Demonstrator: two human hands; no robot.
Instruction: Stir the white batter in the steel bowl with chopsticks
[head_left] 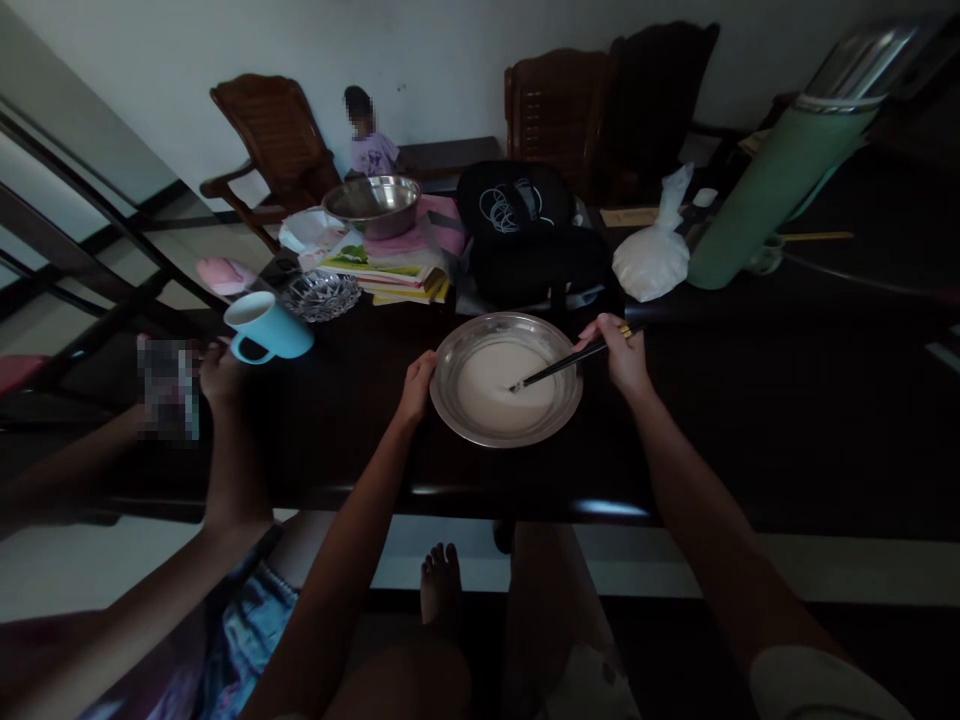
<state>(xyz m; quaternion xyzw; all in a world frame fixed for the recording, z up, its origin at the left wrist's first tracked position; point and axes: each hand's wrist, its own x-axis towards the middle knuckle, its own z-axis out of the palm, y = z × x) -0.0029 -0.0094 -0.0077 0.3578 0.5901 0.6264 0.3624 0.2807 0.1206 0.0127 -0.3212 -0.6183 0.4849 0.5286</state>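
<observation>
A shallow metal bowl (447, 410) stands near the front of the dark table, with a milky white liquid (487, 385) in it. At its left rim is my left hand (417, 388), closed on the edge. My right hand (619, 358), at the bowl's right side, grips a pair of dark chopsticks (555, 369) with gold-coloured ends. They slant down to the left, and their tips dip into the liquid near the middle of the bowl. Some white stuff clings to the tips.
Behind the bowl sit a black case (536, 255), books (390, 275) and a second metal bowl (375, 208). A tied bag of white powder (651, 262) and a tall green thermos (780, 190) stand right. At left are a blue mug (274, 328), a glass dish (322, 293) and another person's hands (223, 372).
</observation>
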